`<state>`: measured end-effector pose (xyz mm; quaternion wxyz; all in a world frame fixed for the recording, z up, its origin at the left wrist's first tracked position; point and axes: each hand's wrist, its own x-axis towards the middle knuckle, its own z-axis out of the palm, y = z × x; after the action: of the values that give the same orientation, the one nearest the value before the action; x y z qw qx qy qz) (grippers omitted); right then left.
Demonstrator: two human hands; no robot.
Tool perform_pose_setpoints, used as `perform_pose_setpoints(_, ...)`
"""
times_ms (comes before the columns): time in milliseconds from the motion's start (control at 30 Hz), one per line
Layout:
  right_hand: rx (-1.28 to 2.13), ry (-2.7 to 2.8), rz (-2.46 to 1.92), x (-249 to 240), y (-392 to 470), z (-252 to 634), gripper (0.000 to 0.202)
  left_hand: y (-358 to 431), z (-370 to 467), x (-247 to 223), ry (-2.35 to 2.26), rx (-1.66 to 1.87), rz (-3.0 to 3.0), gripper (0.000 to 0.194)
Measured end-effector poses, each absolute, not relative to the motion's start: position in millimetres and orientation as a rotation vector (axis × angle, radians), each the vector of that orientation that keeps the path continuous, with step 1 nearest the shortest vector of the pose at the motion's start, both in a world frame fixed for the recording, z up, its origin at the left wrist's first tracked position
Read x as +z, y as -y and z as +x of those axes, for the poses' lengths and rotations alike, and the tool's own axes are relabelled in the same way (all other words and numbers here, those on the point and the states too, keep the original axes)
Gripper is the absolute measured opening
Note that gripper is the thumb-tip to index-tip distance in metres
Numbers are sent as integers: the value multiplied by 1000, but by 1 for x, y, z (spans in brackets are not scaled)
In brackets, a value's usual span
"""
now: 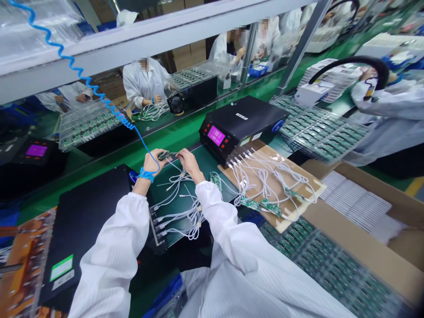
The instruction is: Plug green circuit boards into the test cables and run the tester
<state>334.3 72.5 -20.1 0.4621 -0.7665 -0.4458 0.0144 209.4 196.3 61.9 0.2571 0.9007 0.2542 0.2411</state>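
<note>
My left hand [153, 164] wears a blue wrist strap [146, 175] and is closed around a small green circuit board [163, 155]. At that board's right end my right hand [189, 162] pinches a thin cable; its tip is too small to make out. Below both hands, white cables [190, 216] lie bundled on the green mat, plugged into the black box [92, 207] at left. Right of my right wrist another circuit board [216, 181] rests on the mat. Several boards [270, 206] with cables attached lie on a brown board [261, 176].
A black tester [245, 121] with a pink screen stands ahead at right. Trays of circuit boards [327, 128] sit beyond it, and a cardboard box [351, 221] stands at right. A coiled blue cord [79, 73] hangs to my wrist. People in white coats work across the line.
</note>
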Motion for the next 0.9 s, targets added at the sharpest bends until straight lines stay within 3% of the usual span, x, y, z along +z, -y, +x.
perform_pose_setpoints(167, 162, 1170, -2133, -16, -91, 333, 24, -223, 190, 53, -1100, 536, 2393, 20)
perform_pose_setpoints(400, 319, 1309, -2357, -11, -115, 329, 29, -216, 186, 55, -1234, 525, 2268, 29)
perform_pose_setpoints(600, 309, 1484, -2302, -10, -90, 303, 39, -197, 201, 83, -1165, 653, 2066, 36)
perform_pose_setpoints(800, 282, 1750, -2203, -27, -67, 249, 34, -141, 177, 112, -901, 730, 1780, 11)
perform_pose_setpoints(900, 217, 1744, -2232, -27, -73, 241, 32, -88, 136, 111, -715, 833, 1574, 15)
